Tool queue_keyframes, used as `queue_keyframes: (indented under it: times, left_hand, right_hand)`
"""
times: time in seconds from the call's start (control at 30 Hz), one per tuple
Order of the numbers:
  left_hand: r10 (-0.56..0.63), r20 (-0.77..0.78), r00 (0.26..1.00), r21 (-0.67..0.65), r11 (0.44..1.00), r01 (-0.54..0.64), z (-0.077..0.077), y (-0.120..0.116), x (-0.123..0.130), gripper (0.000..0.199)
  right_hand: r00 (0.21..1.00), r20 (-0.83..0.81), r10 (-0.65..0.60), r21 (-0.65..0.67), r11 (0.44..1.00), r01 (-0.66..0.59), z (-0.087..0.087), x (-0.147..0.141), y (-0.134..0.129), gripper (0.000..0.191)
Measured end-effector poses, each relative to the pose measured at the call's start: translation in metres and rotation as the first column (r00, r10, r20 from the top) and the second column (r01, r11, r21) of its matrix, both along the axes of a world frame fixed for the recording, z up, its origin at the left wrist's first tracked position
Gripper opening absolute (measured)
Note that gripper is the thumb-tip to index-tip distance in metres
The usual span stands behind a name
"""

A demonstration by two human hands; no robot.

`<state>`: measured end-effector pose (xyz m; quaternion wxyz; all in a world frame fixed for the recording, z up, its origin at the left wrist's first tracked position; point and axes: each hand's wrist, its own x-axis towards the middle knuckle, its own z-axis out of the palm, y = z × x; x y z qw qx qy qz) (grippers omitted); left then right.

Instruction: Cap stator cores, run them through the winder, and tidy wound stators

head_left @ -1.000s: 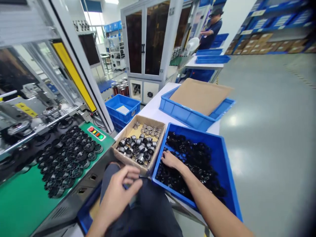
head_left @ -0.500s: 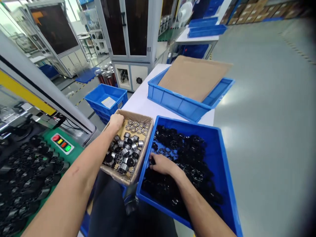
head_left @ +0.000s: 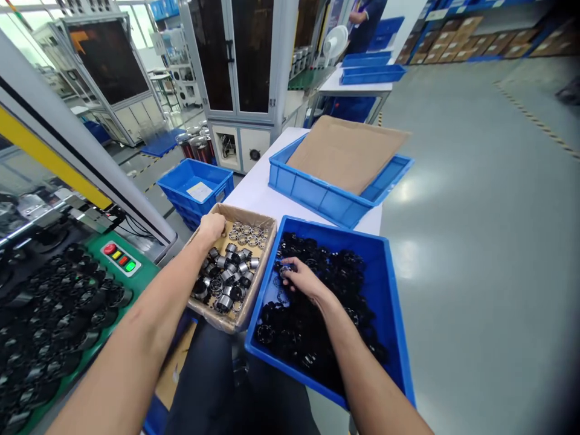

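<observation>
My left hand is at the far left corner of a plastic-lined cardboard box, fingers curled down; what they hold, if anything, is hidden. Next to it in the box, metal rings stand in rows. Nearer me lies a loose heap of silver-and-black cylindrical parts. My right hand is inside a deep blue bin, thumb and fingers closed on a small dark ring-shaped part. Many similar black parts fill the bin around it.
A blue tray with a cardboard sheet stands on the white table beyond. Stacked blue crates are at the left. A green bench holds black parts and a button panel. A person is far behind.
My right hand has moved away from me within the blue bin and now shows a ring-shaped part in its fingers. The left hand stays at the box corner. The view has shifted slightly.
</observation>
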<state>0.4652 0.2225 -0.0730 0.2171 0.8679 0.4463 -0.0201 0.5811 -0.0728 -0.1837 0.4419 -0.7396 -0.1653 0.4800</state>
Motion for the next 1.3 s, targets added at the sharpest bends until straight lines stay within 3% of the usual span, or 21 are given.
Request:
queue_keyframes:
  times: [0.1, 0.2, 0.3, 0.37, 0.47, 0.53, 0.6, 0.7, 0.83, 0.93, 1.07, 1.2, 1.3]
  left_hand:
    - [0.093, 0.247, 0.964, -0.130, 0.990, -0.062, 0.001, -0.015, -0.019, 0.034]
    - [0.224, 0.483, 0.847, -0.375, 0.926, -0.031, -0.003, -0.048, -0.042, 0.026]
    - [0.374, 0.578, 0.725, -0.634, 0.766, 0.110, -0.011, -0.092, -0.065, 0.030]
    - [0.451, 0.565, 0.691, -0.746, 0.638, 0.193, -0.018, -0.120, -0.078, 0.036]
    - [0.583, 0.497, 0.642, -0.856, 0.451, 0.253, -0.028, -0.152, -0.091, 0.046]
    - [0.646, 0.481, 0.593, -0.876, 0.382, 0.295, -0.035, -0.165, -0.098, 0.055]
    - [0.644, 0.513, 0.568, -0.859, 0.386, 0.337, -0.041, -0.174, -0.104, 0.061]
    - [0.573, 0.563, 0.596, -0.826, 0.420, 0.376, -0.048, -0.181, -0.113, 0.056]
    - [0.558, 0.586, 0.588, -0.810, 0.423, 0.406, -0.051, -0.184, -0.119, 0.051]
    - [0.591, 0.578, 0.563, -0.816, 0.409, 0.408, -0.049, -0.185, -0.120, 0.046]
    - [0.559, 0.566, 0.606, -0.822, 0.430, 0.372, -0.048, -0.186, -0.118, 0.060]
    - [0.505, 0.598, 0.623, -0.789, 0.507, 0.347, -0.048, -0.190, -0.117, 0.068]
    - [0.500, 0.612, 0.613, -0.770, 0.555, 0.316, -0.047, -0.193, -0.116, 0.065]
  right_hand:
    - [0.993, -0.006, -0.120, 0.134, 0.984, 0.120, 0.009, 0.010, -0.004, 0.037]
    - [0.983, -0.028, -0.183, 0.295, 0.938, 0.183, 0.027, 0.011, -0.008, 0.040]
    - [0.983, -0.057, -0.175, 0.423, 0.888, 0.182, 0.049, -0.001, -0.013, 0.053]
    - [0.987, -0.083, -0.137, 0.455, 0.876, 0.160, 0.060, -0.013, -0.016, 0.057]
    - [0.987, -0.143, -0.070, 0.491, 0.861, 0.132, 0.072, -0.033, -0.019, 0.056]
    - [0.979, -0.199, -0.039, 0.536, 0.832, 0.142, 0.076, -0.046, -0.019, 0.049]
    - [0.965, -0.263, 0.005, 0.564, 0.812, 0.149, 0.079, -0.057, -0.016, 0.040]
    - [0.943, -0.314, 0.110, 0.534, 0.842, 0.080, 0.084, -0.066, -0.008, 0.034]
    - [0.976, -0.147, 0.163, 0.462, 0.883, -0.078, 0.094, -0.066, 0.004, 0.027]
    - [0.990, 0.094, 0.107, 0.478, 0.867, -0.139, 0.095, -0.065, 0.009, 0.017]
    - [0.941, 0.338, 0.006, 0.539, 0.819, -0.199, 0.088, -0.070, 0.006, 0.004]
    - [0.912, 0.403, -0.083, 0.589, 0.786, -0.189, 0.081, -0.078, 0.001, 0.013]
    - [0.903, 0.412, -0.123, 0.589, 0.792, -0.161, 0.078, -0.080, -0.001, 0.016]
